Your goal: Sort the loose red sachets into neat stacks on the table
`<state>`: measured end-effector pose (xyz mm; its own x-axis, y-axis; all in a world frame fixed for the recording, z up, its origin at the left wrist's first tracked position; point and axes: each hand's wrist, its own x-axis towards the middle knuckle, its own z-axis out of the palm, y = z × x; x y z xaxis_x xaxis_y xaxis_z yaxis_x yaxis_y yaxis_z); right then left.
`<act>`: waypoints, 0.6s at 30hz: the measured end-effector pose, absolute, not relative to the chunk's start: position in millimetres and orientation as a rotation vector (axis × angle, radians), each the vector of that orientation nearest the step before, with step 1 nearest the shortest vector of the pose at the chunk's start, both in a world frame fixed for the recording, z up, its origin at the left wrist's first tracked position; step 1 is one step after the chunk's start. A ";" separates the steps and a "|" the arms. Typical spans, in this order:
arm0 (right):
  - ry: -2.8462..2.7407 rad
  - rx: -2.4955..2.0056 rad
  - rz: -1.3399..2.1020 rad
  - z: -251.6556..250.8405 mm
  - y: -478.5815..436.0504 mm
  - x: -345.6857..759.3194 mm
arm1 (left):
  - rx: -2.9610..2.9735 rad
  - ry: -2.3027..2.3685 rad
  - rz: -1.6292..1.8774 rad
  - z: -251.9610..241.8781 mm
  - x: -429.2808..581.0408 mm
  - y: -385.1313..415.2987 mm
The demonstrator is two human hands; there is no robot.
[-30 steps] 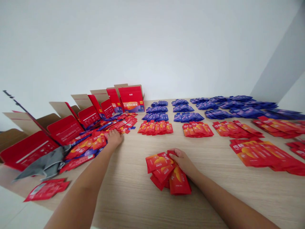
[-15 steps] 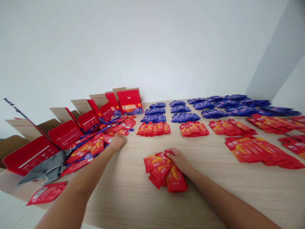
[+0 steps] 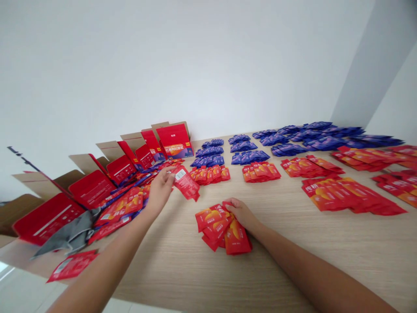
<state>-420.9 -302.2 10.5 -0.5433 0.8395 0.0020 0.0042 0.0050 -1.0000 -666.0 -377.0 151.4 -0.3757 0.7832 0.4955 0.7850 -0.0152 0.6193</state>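
Note:
Closed on the end of a red sachet [image 3: 185,181], my left hand [image 3: 160,189] hangs over the table beside the mixed pile of red and purple sachets [image 3: 125,202]. The sachet's barcode side faces up. My right hand [image 3: 243,214] grips a fanned bunch of red sachets [image 3: 224,228] by its top corner, just above the wooden table [image 3: 182,274]. Beyond my hands, a red sachet group [image 3: 210,174] lies in front of purple sachet stacks [image 3: 207,161].
Open red cartons [image 3: 176,141] line the left and back left. A grey cloth [image 3: 70,230] and a loose red sachet [image 3: 72,265] lie near the left edge. More red stacks [image 3: 348,193] and purple stacks [image 3: 329,141] spread to the right, before the wall.
My left hand has lifted from the pile and moved up, with a red sachet now in its fingers. My right hand still holds the bunch. The view has shifted slightly.

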 end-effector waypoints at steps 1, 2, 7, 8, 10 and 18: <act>-1.609 -0.882 1.621 10.7 -302.9 -421.0 | -1.762 -2.231 -1.600 144.7 -654.2 -373.1; -1.591 -0.881 1.632 10.8 -303.6 -421.2 | -1.742 -2.273 -1.791 136.5 -642.7 -368.9; -1.462 -0.847 1.762 11.7 -307.5 -423.9 | -1.467 -2.551 -2.439 92.5 -601.6 -358.6; -1.445 -0.838 1.784 12.1 -307.9 -424.5 | -1.398 -2.577 -2.515 86.4 -598.7 -359.6; -1.421 -0.822 1.811 12.9 -308.2 -425.2 | -1.347 -2.565 -2.631 78.4 -598.3 -364.3; -1.412 -0.903 1.760 11.1 -305.0 -424.8 | -2.020 -2.236 -2.197 77.2 -614.1 -398.4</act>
